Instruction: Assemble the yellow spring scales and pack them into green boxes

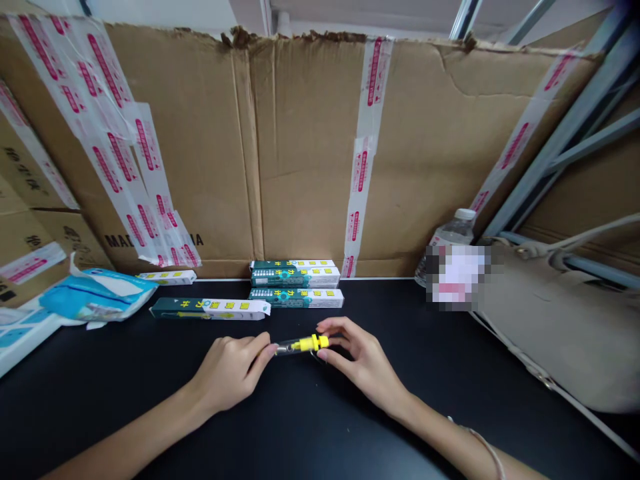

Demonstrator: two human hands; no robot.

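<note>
A tubular spring scale (306, 343), with a clear barrel and a yellow end piece, lies roughly level above the black table. My left hand (233, 373) is closed around the clear barrel, hiding its left part. At the other end, the thumb and fingers of my right hand (367, 363) are curled around the yellow cap. A thin hook-like wire hangs just below that cap. Beyond my left hand lies a green and white carton (210, 309) with yellow lettering.
Several matching cartons (295, 275) are stacked against a tall taped cardboard sheet (305, 153). A blue plastic packet (100, 293) lies at the left. To the right are a clear bottle (453, 230) and a beige bag (560, 320), beside a metal rack (555, 133).
</note>
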